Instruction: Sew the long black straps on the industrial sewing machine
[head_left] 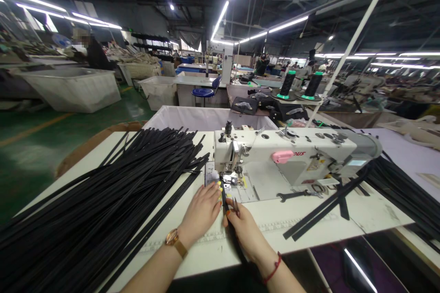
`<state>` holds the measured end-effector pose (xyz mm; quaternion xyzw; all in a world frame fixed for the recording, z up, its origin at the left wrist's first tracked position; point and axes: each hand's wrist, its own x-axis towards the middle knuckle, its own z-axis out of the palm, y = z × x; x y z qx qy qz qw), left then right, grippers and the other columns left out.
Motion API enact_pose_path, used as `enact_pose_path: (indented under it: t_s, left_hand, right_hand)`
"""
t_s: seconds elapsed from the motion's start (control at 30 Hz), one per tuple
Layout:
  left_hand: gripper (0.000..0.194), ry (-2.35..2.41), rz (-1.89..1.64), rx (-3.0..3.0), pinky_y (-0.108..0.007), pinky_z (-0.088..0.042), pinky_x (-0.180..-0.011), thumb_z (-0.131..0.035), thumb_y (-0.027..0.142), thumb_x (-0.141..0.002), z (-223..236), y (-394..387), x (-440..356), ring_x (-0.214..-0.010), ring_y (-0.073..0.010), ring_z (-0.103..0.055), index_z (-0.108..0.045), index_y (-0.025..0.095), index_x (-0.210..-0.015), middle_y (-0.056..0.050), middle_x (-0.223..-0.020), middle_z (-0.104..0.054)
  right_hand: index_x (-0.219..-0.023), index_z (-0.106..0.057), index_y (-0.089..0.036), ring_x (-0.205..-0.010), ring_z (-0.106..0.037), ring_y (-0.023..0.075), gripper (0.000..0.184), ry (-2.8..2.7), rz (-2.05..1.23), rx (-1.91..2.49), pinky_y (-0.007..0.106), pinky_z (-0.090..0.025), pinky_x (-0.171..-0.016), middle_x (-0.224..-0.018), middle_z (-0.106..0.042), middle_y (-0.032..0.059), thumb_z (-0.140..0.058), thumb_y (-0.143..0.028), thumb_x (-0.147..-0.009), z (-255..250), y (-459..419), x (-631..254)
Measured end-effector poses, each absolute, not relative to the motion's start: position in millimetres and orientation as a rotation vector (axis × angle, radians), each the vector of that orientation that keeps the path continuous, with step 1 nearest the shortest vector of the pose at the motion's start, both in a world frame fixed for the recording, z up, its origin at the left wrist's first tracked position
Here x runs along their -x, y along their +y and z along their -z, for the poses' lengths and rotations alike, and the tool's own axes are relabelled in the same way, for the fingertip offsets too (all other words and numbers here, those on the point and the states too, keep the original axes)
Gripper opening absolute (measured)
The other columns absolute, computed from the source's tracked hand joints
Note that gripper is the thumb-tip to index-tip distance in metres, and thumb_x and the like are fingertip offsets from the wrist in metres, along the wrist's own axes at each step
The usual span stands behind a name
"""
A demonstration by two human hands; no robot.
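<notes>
My left hand (202, 203), with a gold watch on its wrist, lies flat on the sewing machine's bed. Its stretched fingers reach the edge of a narrow black strap (224, 198) close to the presser foot (227, 177). Below it, my right hand (242, 226) is closed round the same strap, which runs down toward me over the table edge. Dark pointed tips, like those of thread snips (235, 204), stick out from the right hand; the rest of that tool is hidden. The white sewing machine (254, 146) stands just beyond both hands.
A large pile of black straps (113, 192) covers the table's left side. More straps (319, 206) and a wrench (292, 195) lie on the right. Two black thread cones (287, 84) stand behind the machine. A light-coloured bin (206, 116) is behind the table.
</notes>
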<state>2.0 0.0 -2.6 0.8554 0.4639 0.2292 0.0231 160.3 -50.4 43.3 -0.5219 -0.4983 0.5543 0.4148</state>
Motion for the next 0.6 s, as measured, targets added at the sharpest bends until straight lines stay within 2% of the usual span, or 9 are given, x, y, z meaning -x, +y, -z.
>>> enact_pose_path:
  t_s: [0.27,0.4,0.6]
  left_hand:
    - [0.037,1.442,-0.669,-2.623,-0.052,-0.036,-0.112,-0.046,0.02,-0.093,-2.1,-1.1,-2.8,-0.133,-0.0272,-0.044,-0.056,0.017,-0.129,-0.007,-0.141,-0.054]
    - [0.037,1.446,-0.654,-2.627,-0.052,-0.036,-0.112,-0.046,0.02,-0.093,-1.7,-0.5,-3.1,-0.133,-0.0271,-0.044,-0.057,0.016,-0.127,-0.007,-0.141,-0.053]
    - [0.036,1.448,-0.679,-2.634,-0.053,-0.038,-0.111,-0.046,0.02,-0.093,-2.0,-1.0,-3.4,-0.132,-0.0277,-0.045,-0.058,0.017,-0.127,-0.007,-0.141,-0.054]
  right_hand:
    - [-0.073,-0.055,-0.018,-0.053,-0.04,0.0117,0.014,-1.268,-1.398,1.314,0.027,-0.03,-0.055,-0.06,-0.054,-0.004,-0.044,-0.015,-0.08,-38.7,-49.4,-161.1]
    - [-0.07,-0.056,-0.018,-0.06,-0.045,0.0135,0.016,-1.285,-1.383,1.297,0.027,-0.034,-0.061,-0.061,-0.055,-0.0027,-0.042,-0.013,-0.078,-37.0,-49.3,-160.2]
    - [-0.066,-0.055,-0.018,-0.062,-0.046,0.0139,0.019,-1.295,-1.353,1.296,0.029,-0.035,-0.065,-0.062,-0.054,-0.0024,-0.042,-0.013,-0.08,-39.1,-50.4,-160.1]
